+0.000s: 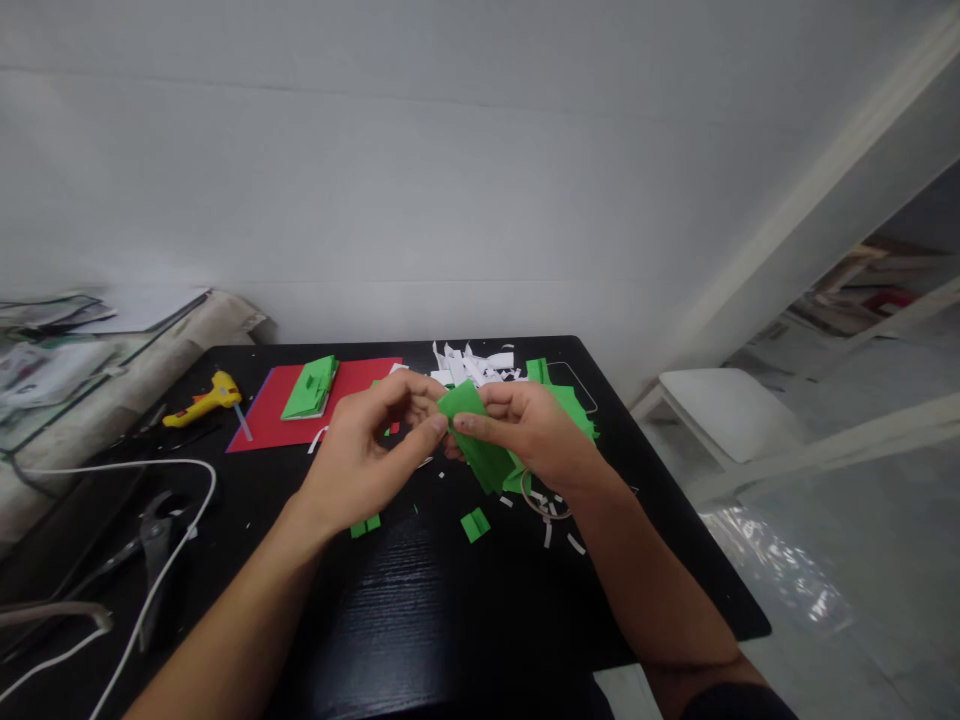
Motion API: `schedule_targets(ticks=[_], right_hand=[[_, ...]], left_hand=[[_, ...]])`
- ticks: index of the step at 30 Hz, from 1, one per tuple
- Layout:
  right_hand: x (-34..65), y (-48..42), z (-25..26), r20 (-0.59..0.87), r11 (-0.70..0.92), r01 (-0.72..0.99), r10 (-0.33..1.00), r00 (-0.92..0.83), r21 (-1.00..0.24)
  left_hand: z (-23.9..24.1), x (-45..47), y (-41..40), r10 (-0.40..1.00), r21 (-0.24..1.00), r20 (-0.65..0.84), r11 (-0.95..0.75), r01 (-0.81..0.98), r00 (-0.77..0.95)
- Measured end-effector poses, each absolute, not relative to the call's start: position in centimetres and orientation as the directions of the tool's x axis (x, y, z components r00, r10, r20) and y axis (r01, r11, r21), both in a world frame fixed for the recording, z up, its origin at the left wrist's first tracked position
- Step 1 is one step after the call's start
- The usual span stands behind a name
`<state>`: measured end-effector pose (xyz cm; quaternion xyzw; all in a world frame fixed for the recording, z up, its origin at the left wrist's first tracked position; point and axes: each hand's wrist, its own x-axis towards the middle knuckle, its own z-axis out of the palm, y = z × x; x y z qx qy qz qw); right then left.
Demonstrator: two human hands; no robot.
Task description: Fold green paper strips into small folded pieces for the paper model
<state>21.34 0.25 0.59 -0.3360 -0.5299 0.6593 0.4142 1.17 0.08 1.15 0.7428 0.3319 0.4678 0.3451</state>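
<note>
Pale wall (465, 190) rises behind a black desk (420, 630), on which paper lies spread. Folded green paper (487, 455) is held up above the desk, between both hands. The right hand (536, 430) pinches it, thumb flat across the near face and fingers behind, likely to keep the fold pressed. The left hand (371, 440) brings thumb and fingertips together at its left edge, seemingly pinching there to steady it. A folded green stack (310, 388) sits on the red sheet (277, 408), perhaps to keep it apart from the white scraps (480, 364) heaped near the wall. The yellow glue gun (201, 401) lies left of the red sheet, probably so it stays within reach.
</note>
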Motion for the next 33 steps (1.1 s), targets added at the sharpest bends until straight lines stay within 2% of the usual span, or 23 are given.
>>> schedule_targets(ticks=[3, 7, 14, 23, 33], right_hand=[[21.51, 0.28, 0.61, -0.021, -0.157, -0.262, 0.889, -0.458, -0.952], [21.38, 0.29, 0.49, -0.034, -0.173, -0.270, 0.891, -0.452, -0.947], [21.23, 0.12, 0.61, -0.012, -0.123, -0.236, 0.906, -0.423, -0.964], [21.13, 0.00, 0.70, -0.038, -0.134, -0.213, 0.915, -0.401, -0.968], [20.87, -0.07, 0.87, -0.009, -0.089, -0.206, 0.934, -0.358, -0.975]], left_hand=[[1.37, 1.07, -0.01, 0.816, 0.819, 0.475, -0.547, 0.174, 0.330], [1.33, 1.23, 0.00, 0.846, 0.853, 0.439, -0.498, 0.154, 0.304], [1.26, 1.08, 0.10, 0.851, 0.841, 0.452, -0.507, 0.190, 0.268], [1.29, 0.59, 0.26, 0.798, 0.729, 0.537, -0.602, 0.326, 0.275], [1.18, 0.91, 0.02, 0.822, 0.772, 0.511, -0.567, 0.287, 0.250]])
